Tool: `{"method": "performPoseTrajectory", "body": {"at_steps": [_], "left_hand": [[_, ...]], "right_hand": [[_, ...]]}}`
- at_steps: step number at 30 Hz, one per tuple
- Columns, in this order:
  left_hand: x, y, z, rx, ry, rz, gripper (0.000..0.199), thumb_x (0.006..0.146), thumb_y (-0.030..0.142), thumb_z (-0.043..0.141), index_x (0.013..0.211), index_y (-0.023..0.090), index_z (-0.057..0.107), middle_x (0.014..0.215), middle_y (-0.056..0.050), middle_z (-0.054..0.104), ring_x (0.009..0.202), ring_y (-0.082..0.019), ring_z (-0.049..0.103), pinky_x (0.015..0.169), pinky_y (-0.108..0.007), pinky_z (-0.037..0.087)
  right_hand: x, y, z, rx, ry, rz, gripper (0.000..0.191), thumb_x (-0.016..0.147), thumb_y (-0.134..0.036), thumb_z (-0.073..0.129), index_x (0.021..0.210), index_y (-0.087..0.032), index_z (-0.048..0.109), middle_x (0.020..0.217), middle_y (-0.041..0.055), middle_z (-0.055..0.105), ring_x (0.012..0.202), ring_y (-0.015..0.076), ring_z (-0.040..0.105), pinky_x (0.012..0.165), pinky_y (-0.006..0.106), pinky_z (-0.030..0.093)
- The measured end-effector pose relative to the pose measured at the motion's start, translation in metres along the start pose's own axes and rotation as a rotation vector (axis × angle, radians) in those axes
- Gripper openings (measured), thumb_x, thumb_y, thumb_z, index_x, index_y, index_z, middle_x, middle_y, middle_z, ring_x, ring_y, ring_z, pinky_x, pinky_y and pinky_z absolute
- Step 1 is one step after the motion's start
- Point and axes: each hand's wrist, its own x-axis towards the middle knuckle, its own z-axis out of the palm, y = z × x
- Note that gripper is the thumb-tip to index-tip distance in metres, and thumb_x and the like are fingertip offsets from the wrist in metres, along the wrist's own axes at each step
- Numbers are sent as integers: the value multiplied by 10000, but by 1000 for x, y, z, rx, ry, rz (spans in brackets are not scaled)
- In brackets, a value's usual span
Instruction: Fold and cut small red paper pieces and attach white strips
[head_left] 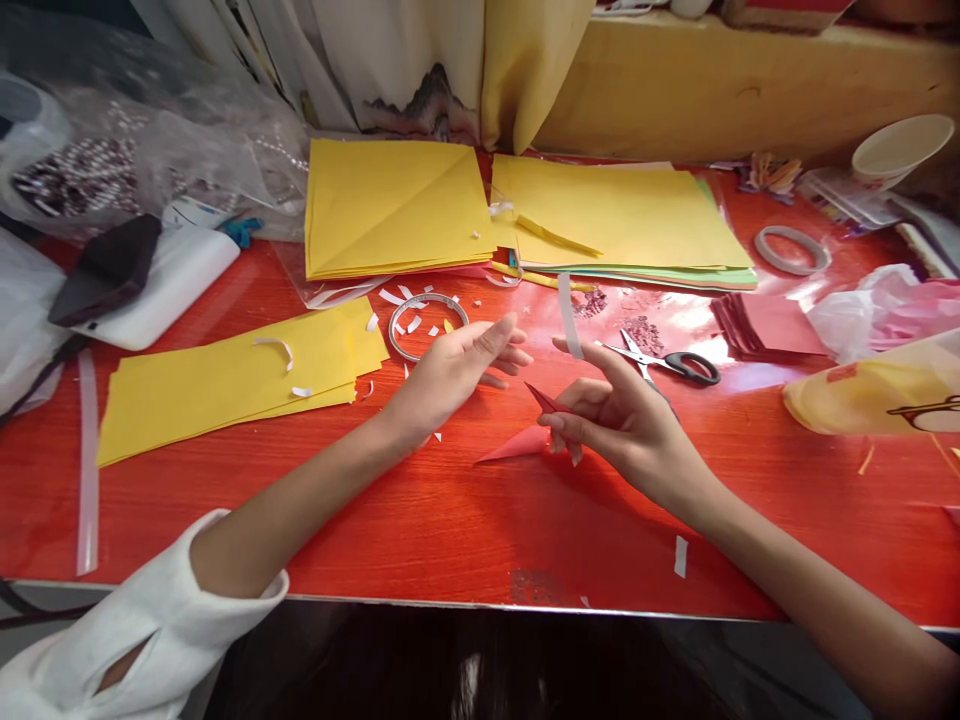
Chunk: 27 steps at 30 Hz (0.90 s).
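Note:
My left hand (448,372) is over the middle of the table, fingers stretched and apart, with nothing in it. Just behind it lies a thin roll of double-sided tape (393,338) among white paper scraps. Between thumb and fingers, my right hand (626,420) pinches a pointed piece of folded dark red paper (541,397). A whitish strip of tape (568,312) stands up from its index fingertip. Under this hand a lighter red pointed paper (514,446) shows; whether it joins the held piece I cannot tell. Scissors with black handles (694,367) lie beyond the right hand, blades slightly apart.
Yellow paper stacks lie at the back (397,205), back right (622,215) and left (232,375). Dark red paper squares (780,325), another tape roll (761,250) and a yellowish cup (847,395) are on the right. A plastic bag of beads (82,170) sits back left.

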Motion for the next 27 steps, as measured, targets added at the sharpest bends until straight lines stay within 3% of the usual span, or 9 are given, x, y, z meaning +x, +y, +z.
{"method": "performPoseTrajectory", "body": {"at_steps": [3,6,9,12,16,21,24,27], "left_hand": [[0,5,-2,-9,-49,37,390,851,479,470,938,130,619,973,-85,650,959,-168,582,815,-282,458],[-1,6,0,-38,-53,60,283,833,408,537,838,142,633,887,-50,661,851,-139,602,813,-281,455],[-3,6,1,-33,69,154,181,796,326,606,743,156,640,763,-11,650,731,-113,595,776,-277,462],[-7,10,2,58,225,296,118,772,277,639,709,181,669,749,7,653,753,-113,587,764,-267,456],[-17,22,6,111,284,423,72,765,217,645,714,228,694,787,36,666,827,-126,598,797,-287,458],[-25,28,12,133,311,416,59,757,255,658,718,272,699,797,55,661,900,-152,598,781,-307,477],[-24,33,9,-4,351,495,101,779,202,643,702,250,688,747,59,653,761,-111,601,671,-275,478],[-22,40,-1,-116,417,707,173,837,137,567,715,197,675,755,52,634,633,-71,570,565,-259,455]], "right_hand": [[-1,0,0,-22,-82,20,525,836,-187,555,1315,-286,367,692,-36,552,573,108,568,531,256,498],[-1,1,0,-59,-157,49,489,843,-203,542,1309,-259,407,709,-23,564,578,110,575,553,266,510],[-1,2,0,-82,-198,80,554,852,-202,524,1370,-274,342,723,-16,578,576,109,565,563,272,509],[0,-1,1,-95,-210,84,663,856,-219,524,1427,-332,206,729,-15,590,591,124,562,578,297,516],[-4,-10,6,-119,-184,33,732,858,-214,524,1438,-378,109,735,-13,596,613,152,580,612,352,535],[-11,-17,13,-126,-136,-7,807,847,-210,541,1439,-391,24,742,-11,614,631,175,601,643,398,550],[-9,-12,11,-86,-97,19,864,836,-186,552,1441,-367,-37,735,-14,620,622,171,607,641,386,551],[-2,-5,4,-9,12,63,880,823,-180,569,1449,-318,-34,722,-19,622,598,153,608,592,340,547]]}}
